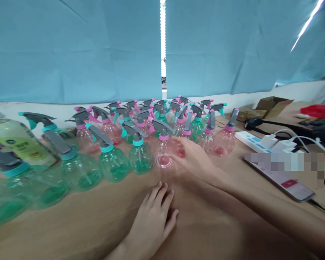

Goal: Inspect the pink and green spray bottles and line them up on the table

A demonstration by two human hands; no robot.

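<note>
Pink-collared trigger spray bottle [163, 148] beside the curved right hand [193, 157], mid-table [97, 220].
Left hand [151, 218] loosely spread, nearer; can't tell whether the right grips. Likely light, slick plastic: hold below the collar [164, 137].

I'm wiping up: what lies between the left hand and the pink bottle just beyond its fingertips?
Only tabletop shows between the left hand and the pink bottle in the head view.
</note>
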